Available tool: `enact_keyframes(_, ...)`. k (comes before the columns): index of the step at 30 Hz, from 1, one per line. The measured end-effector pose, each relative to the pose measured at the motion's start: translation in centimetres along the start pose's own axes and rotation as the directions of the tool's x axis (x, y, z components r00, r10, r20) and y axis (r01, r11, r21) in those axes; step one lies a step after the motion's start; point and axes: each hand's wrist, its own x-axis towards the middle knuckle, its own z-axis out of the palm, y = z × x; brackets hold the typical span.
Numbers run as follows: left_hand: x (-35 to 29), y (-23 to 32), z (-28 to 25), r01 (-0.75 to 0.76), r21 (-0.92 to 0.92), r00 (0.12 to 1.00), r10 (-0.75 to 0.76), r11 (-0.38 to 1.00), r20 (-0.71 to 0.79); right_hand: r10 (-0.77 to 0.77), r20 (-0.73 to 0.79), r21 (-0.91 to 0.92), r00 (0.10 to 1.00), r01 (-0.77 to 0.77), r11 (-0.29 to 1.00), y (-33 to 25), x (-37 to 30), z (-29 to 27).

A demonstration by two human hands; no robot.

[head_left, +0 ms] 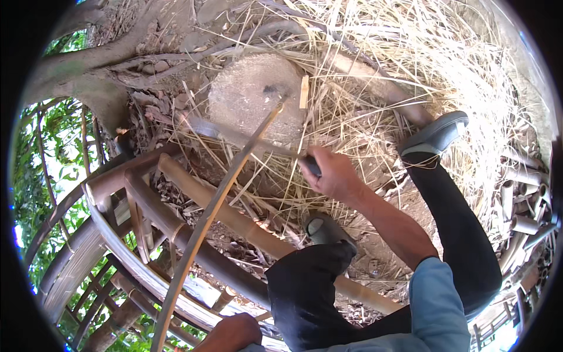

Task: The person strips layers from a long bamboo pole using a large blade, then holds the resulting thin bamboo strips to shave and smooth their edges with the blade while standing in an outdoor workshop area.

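My right hand point(335, 173) is closed around the dark handle of a long-bladed knife point(267, 145). Its blade points left, just in front of a round, flat-topped block point(249, 97), and meets or crosses a long bamboo strip point(220, 196). The strip's far end lies over the block. From there it slopes down to the lower left edge of the view, beside my left hand or forearm point(233, 330). The fingers on that side are hidden, so their grip on the strip does not show. A short pale wood chip point(304, 92) sits at the block's right rim.
Bamboo poles forming a frame point(193, 246) stand at the left. Dry straw point(422, 58) covers the ground at the far right, with a thick log point(375, 82) in it. Tree roots point(94, 64) spread at the far left. Cut bamboo pieces point(525, 217) are piled right.
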Motion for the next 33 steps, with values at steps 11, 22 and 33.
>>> enact_keyframes(11, -0.6, -0.7, -0.6, 0.028, 0.011, 0.999, -0.028, 1.0, 0.014, 0.151, -0.17, -0.356, 0.974, -0.204, 0.912, 7.5, 0.0, -1.1)
enact_keyframes(22, 0.3, 0.5, -0.8, -0.038, 0.15, 0.999, 0.044, 0.988, -0.032, -0.002, -0.118, -0.183, 0.993, -0.02, 0.983, 0.7, -1.2, 0.4)
enact_keyframes(33, 1.1, 1.6, -2.2, -0.011, 0.211, 1.0, 0.012, 0.977, -0.002, 0.295, 0.01, 0.148, 0.955, -0.293, 0.945, 3.2, -0.4, -0.8)
